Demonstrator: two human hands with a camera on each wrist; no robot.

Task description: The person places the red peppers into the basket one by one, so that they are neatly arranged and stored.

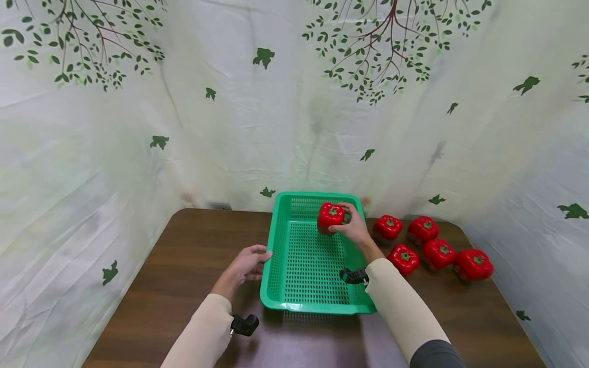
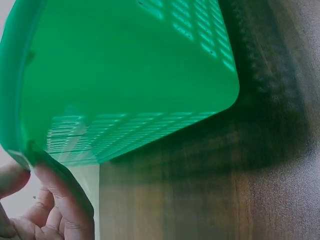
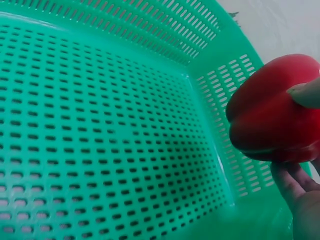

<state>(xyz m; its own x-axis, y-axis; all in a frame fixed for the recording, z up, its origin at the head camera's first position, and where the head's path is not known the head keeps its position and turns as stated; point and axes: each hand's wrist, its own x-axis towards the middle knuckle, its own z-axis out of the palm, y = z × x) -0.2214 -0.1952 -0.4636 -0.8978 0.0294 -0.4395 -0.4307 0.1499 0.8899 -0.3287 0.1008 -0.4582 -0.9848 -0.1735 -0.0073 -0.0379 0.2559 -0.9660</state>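
Observation:
A red bell pepper (image 1: 330,217) is gripped in my right hand (image 1: 355,225), thumb on one side and fingers on the other. It is held over the far right part of a green plastic basket (image 1: 268,266), whose slotted floor is bare. In the right wrist view the pepper (image 3: 275,110) hangs above the basket floor, near a slotted side wall. My left hand (image 1: 248,263) pinches the basket's left rim; the left wrist view has the thumb and a finger (image 2: 60,192) meeting at that rim.
Several more red bell peppers (image 1: 438,254) stand in a loose group on the brown wooden table (image 1: 184,266), right of the basket. Behind the table hangs a pale curtain (image 1: 230,128) printed with leaves and branches.

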